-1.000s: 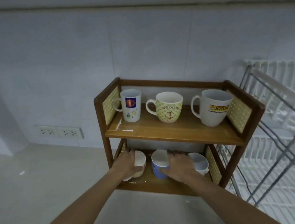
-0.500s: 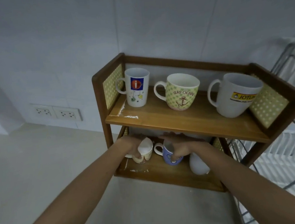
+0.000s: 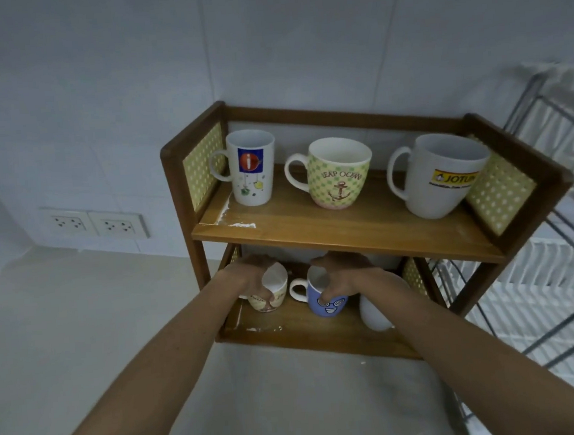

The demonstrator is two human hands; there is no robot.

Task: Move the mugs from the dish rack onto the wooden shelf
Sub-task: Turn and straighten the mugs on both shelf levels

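The wooden shelf (image 3: 345, 228) has two tiers. On its top tier stand a tall white mug (image 3: 252, 168), a green anchor mug (image 3: 339, 173) and a white Jotun mug (image 3: 442, 177). On the bottom tier, my left hand (image 3: 249, 277) grips the rim of a cream mug (image 3: 272, 292). My right hand (image 3: 341, 274) grips the rim of a blue face mug (image 3: 325, 303). A white mug (image 3: 374, 313) stands to the right of it, partly hidden by my right forearm.
The white wire dish rack (image 3: 557, 264) stands right of the shelf, touching or nearly touching it. Wall sockets (image 3: 95, 223) sit low on the tiled wall at left. The pale counter (image 3: 63, 320) spreads out to the left and front.
The view has dropped and come closer, so the shelf looks larger. Both hands have reached deeper under the top tier with the mugs; the blue mug's face print now shows.
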